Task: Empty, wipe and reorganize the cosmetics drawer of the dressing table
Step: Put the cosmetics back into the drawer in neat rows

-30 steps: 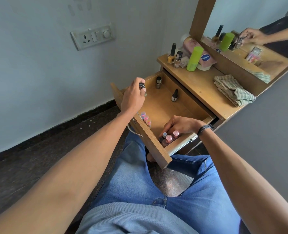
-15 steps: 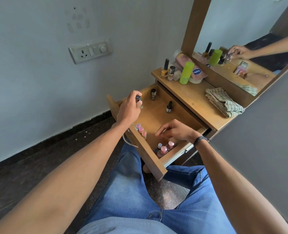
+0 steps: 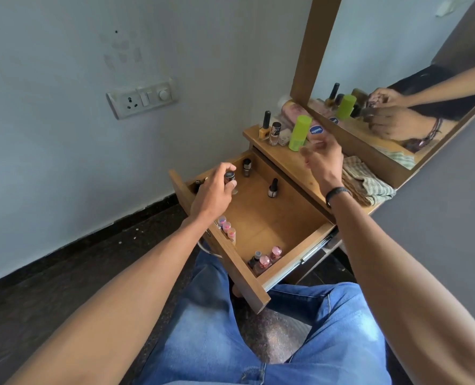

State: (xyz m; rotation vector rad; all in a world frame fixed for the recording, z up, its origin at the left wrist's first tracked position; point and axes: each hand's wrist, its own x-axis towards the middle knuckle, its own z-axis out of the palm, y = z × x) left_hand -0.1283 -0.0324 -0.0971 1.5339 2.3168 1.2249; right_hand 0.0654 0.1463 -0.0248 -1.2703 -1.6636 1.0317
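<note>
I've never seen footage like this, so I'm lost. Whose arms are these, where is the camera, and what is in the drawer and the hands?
There is no machine: a person wears the camera on the head, so you look down along both arms. The left hand grips a small dark-capped bottle over the open drawer. The right hand is open, holding nothing, above the table top. In the drawer stand more: pink-capped bottles in the near corner, a dark bottle mid-floor. On top are a green tube and a folded cloth.

Left hand (image 3: 212, 191) grips a dark-capped bottle (image 3: 229, 177) over the open drawer (image 3: 261, 215)
</note>
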